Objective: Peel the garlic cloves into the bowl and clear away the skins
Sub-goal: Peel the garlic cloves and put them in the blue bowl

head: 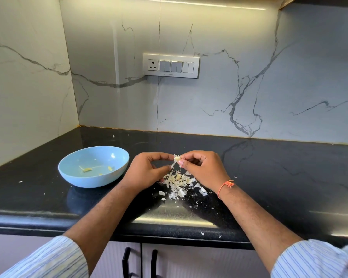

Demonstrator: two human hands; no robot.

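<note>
A pale garlic clove (176, 158) is pinched between the fingertips of my right hand (204, 169), just above the counter. My left hand (147, 171) pinches a thin strip of skin (173, 163) that hangs from the clove. Below both hands lies a heap of white garlic skins (178, 182), with what look like a few cloves among them. To the left stands a light blue bowl (117, 157) holding a few peeled yellowish garlic pieces (87, 169).
The black stone counter (269, 177) meets marble walls at the back and left. Small skin flakes (203, 234) lie scattered toward the front edge and near the back wall. A switch panel (170, 65) sits on the back wall. Cabinet handles (126, 259) show below the counter.
</note>
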